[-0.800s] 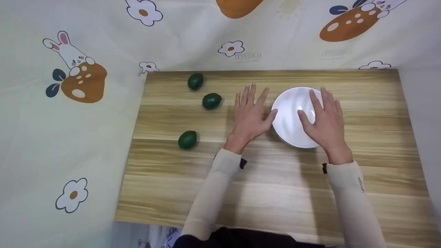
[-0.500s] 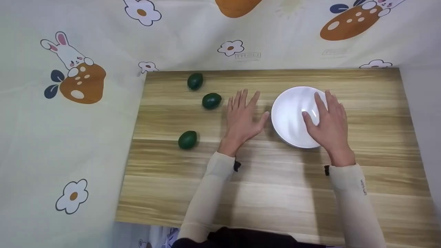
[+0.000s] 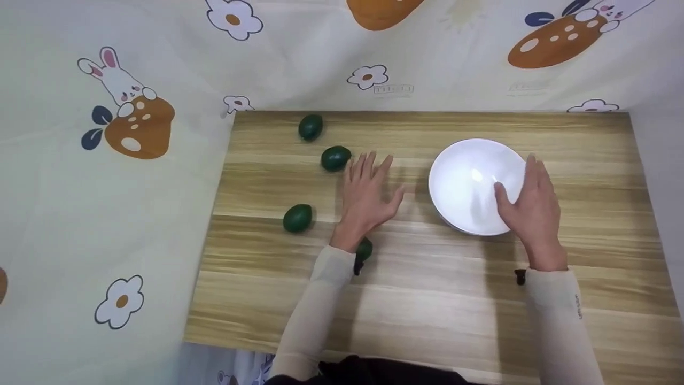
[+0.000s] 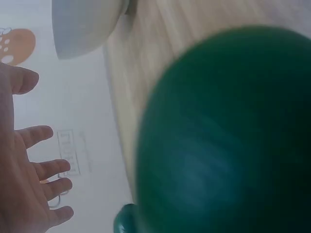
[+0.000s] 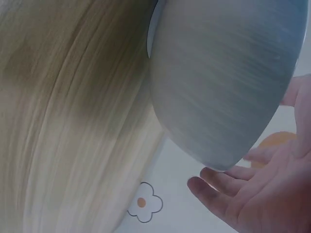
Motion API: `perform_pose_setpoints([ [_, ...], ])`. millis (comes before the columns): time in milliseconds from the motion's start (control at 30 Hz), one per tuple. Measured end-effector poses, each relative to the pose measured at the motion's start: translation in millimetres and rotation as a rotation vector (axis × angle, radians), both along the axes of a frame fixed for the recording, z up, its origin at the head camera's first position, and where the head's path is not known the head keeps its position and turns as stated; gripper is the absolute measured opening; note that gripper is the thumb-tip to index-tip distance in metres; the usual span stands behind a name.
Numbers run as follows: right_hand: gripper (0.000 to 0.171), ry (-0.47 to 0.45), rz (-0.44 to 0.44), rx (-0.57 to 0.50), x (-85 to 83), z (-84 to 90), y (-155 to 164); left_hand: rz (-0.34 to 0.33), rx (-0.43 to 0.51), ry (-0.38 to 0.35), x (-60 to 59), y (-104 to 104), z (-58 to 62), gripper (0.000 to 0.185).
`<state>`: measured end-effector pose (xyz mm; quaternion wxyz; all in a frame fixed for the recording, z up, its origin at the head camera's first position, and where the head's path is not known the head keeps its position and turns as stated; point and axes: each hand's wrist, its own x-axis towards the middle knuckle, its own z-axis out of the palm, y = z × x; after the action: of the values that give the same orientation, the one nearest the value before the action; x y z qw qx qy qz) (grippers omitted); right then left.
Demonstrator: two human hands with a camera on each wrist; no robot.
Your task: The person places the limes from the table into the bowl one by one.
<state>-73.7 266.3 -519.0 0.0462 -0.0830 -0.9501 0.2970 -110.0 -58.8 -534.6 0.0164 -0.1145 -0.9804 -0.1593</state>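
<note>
A white bowl stands on the wooden table, its inside facing up. My right hand is at its right rim, thumb over the bowl and fingers straight; in the right wrist view the fingertips show just past the bowl's edge. To the bowl's left, my left hand hovers with fingers spread and holds nothing. A dark green, lemon-shaped fruit lies partly hidden under the left wrist and looms large in the left wrist view. Another such fruit sits close to the left fingertips.
Two more green fruits lie on the left part of the table, one fruit near the back edge and one fruit farther forward. A pale patterned cloth hangs behind the table and along its sides.
Both hands have drawn back toward me, the left one moving left away from the bowl and the right one moving right to its rim. A fruit under the left wrist has come into view.
</note>
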Motion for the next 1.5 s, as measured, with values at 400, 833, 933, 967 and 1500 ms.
perform_pose_setpoints([
  [400, 0.060, -0.142, -0.096, -0.239, 6.6, -1.8, 27.5, 0.065, 0.018, 0.021, 13.1, -40.4, -17.4, 0.068],
  [833, 0.061, -0.328, -0.095, -0.557, 23.7, -21.5, 36.3, 0.151, 0.096, 0.157, 31.6, -108.0, -34.3, 0.060],
  [933, 0.062, -0.364, -0.082, -0.583, 20.3, -24.1, 33.8, 0.177, 0.097, 0.174, 34.7, -123.3, -35.4, 0.059],
  [967, 0.062, -0.370, -0.082, -0.593, 19.1, -24.7, 34.4, 0.180, 0.101, 0.176, 35.0, -126.6, -35.6, 0.059],
  [1500, 0.070, -0.413, -0.115, -0.808, 4.4, -21.2, 60.8, 0.204, 0.119, 0.133, 26.8, -136.8, -41.5, 0.056],
])
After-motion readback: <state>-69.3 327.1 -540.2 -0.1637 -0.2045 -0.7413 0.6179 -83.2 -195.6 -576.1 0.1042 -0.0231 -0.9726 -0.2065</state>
